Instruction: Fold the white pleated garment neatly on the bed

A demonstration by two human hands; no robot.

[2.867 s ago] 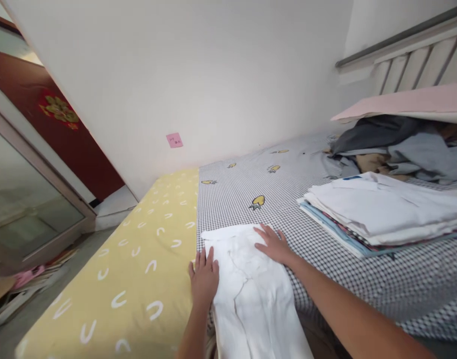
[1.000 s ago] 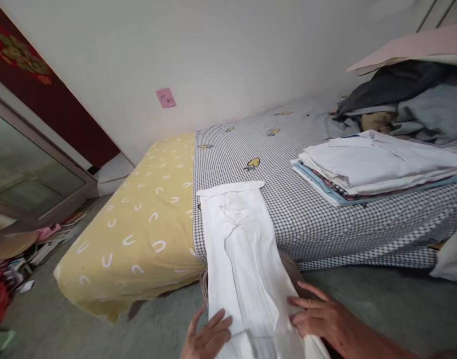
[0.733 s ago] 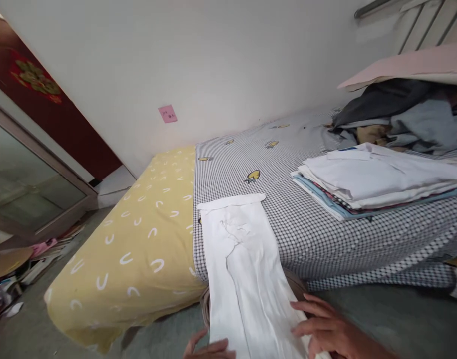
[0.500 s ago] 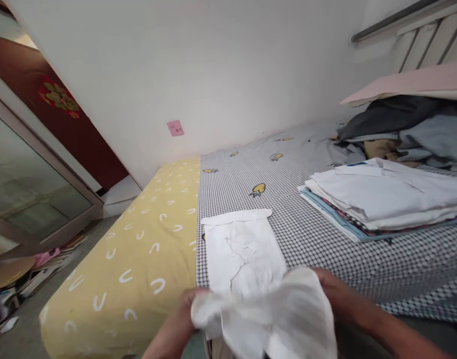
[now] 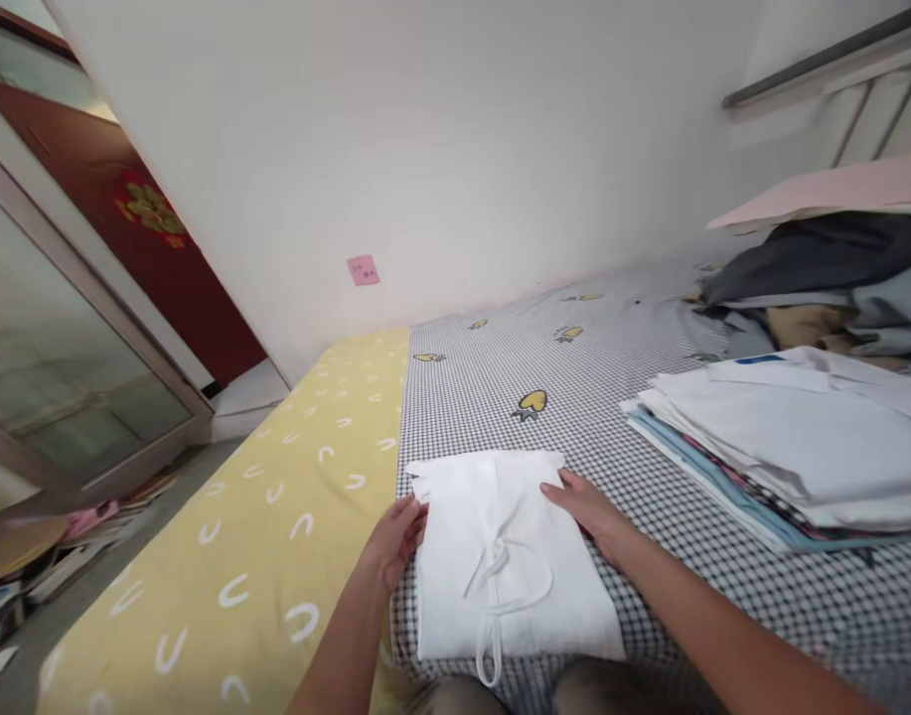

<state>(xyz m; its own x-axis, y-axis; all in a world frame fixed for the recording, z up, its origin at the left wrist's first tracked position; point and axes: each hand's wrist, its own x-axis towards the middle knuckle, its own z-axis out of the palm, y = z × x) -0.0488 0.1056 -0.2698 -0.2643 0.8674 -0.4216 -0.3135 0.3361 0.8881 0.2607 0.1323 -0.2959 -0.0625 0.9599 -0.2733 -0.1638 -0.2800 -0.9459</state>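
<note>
A white garment (image 5: 455, 586), folded into a flat block, lies in front of me on the checked sheet. Thin white ties form a loose bow on its front, and one loop hangs over the near edge. My left hand (image 5: 396, 541) is at the garment's upper left edge, its curled fingers closed on the border. On the opposite side, my right hand (image 5: 585, 508) grips the upper right edge, thumb on top; its other fingers are partly hidden.
To the right is a stack of folded clothes (image 5: 783, 437), a white shirt on top. Behind it are heaped dark and grey clothes (image 5: 835, 263) beneath a pink sheet-like item (image 5: 835, 189). A yellow patterned cover (image 5: 276, 556) spans the bed's left side. My knees show at the bottom.
The garment's lower part, lifted and blurred before, is now folded over flat, with the ties on top. Both hands have moved forward to its upper side edges.
</note>
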